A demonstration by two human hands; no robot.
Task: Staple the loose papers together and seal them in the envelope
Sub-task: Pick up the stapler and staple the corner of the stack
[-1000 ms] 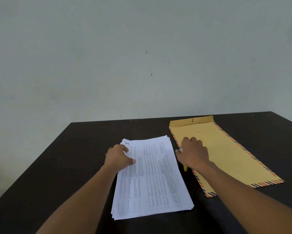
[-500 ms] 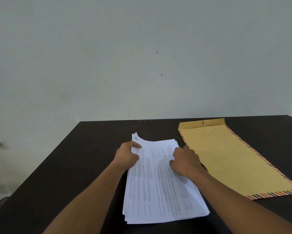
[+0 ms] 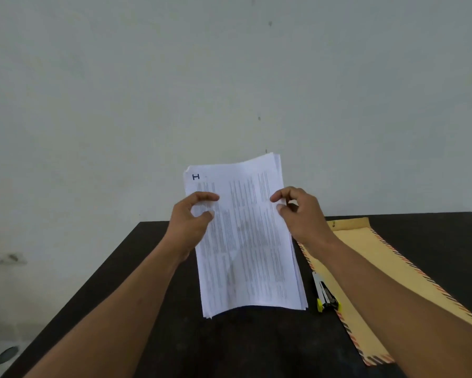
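- The stack of papers [image 3: 245,241] is up off the dark table [image 3: 136,296], held between your two hands and tilted with its top edge away from you. The printed face is towards you, with a blue "H" in its top left corner.
- The sheets are not squared; their edges fan out at the top right and along the bottom. Whether the bottom edge touches the table cannot be told.
- Your left hand [image 3: 191,216] grips the stack's left edge, its fingers curled and its thumb and forefinger tips lying on the front sheet.
- Your right hand [image 3: 301,211] pinches the right edge in the same way, its fingers bent in.
- The stapler [image 3: 326,296], with yellow ends, lies just right of the stack's lower corner, against the left long edge of the envelope [image 3: 387,274].
- The brown envelope, with its striped border, lies flat on the table to the right, and your right forearm crosses above it.
- Behind the table stands a plain pale wall [image 3: 229,77].
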